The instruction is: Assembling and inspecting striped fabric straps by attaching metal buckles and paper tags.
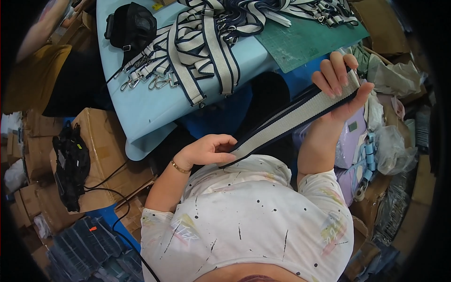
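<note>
A cream webbing strap (286, 122) with dark navy edges stretches slantwise between my hands, doubled into layers. My left hand (211, 149) pinches its lower end close to my shirt. Higher up at the right, my right hand (339, 82) is closed round the other end, where a shiny metal piece shows at the edge; its exact kind is hard to make out. Beyond my hands, a heap of similar straps (206, 47) lies on the light blue table, with metal snap hooks (162, 82) hanging near the table's edge.
A green cutting mat (305, 44) covers the right part of the table (141, 110). A black bag (131, 26) sits at its far left. Cardboard boxes (105, 150) stand on the left, with a cable beside them. Purple bags (345, 145) and plastic wrapping are at the right. Another person's arm (40, 35) shows at upper left.
</note>
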Tool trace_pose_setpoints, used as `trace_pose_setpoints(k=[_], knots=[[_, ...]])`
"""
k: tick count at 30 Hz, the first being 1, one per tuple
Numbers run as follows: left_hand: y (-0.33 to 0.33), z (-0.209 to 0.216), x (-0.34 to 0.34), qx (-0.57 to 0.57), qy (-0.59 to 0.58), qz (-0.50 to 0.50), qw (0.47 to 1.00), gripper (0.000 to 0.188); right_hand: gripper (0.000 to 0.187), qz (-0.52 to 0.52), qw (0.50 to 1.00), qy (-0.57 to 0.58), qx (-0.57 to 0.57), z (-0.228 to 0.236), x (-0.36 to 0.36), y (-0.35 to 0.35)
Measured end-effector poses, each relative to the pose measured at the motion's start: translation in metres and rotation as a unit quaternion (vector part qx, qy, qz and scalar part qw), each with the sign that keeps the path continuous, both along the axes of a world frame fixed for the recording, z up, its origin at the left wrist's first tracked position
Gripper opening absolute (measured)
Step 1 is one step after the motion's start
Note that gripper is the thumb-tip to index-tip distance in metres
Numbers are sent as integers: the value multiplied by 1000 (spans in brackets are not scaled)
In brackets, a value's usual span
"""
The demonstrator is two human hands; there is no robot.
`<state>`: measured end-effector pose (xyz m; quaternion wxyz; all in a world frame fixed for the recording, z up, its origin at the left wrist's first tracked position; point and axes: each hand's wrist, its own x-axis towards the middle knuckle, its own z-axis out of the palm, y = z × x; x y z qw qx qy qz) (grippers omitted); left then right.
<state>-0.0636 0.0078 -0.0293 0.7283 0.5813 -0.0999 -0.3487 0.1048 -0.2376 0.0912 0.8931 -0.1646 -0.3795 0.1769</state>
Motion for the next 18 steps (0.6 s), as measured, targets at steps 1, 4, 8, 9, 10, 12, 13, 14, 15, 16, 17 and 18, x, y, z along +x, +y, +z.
trace_pose_setpoints(k=[1,4,8,9,10,12,13,14,15,16,17,18], knots=[[-4,3,0,-1,0,0,1000,29,50,-13,1000,5,-3,-2,0,-2],[-13,14,-6,-55,10,49,997,25,49,-49,998,22,-16,-10,1,-8],[-20,26,-15,-43,8,122,992,20,47,-118,990,59,-50,-19,2,-9],[-21,27,-17,-27,-4,162,986,19,47,-116,990,60,-49,-24,2,-9],[-22,26,-20,-25,-3,164,986,19,46,-124,988,66,-61,-29,3,-9],[-21,24,-24,79,-50,186,978,15,45,-129,986,74,-71,-39,3,-9],[-21,22,-24,81,-48,188,978,15,44,-143,983,80,-85,-43,2,-9],[-21,20,-25,149,-111,204,961,16,43,-156,979,85,-98,-47,2,-9],[-22,18,-26,217,-172,217,936,20,43,-153,980,88,-96,-49,2,-10],[-23,12,-29,220,-169,219,935,20,42,-159,978,98,-95,-52,2,-11],[-24,3,-33,169,-102,262,945,24,41,-165,976,108,-94,-54,3,-13],[-24,-2,-34,116,-35,302,946,29,40,-154,977,117,-84,-58,4,-14]])
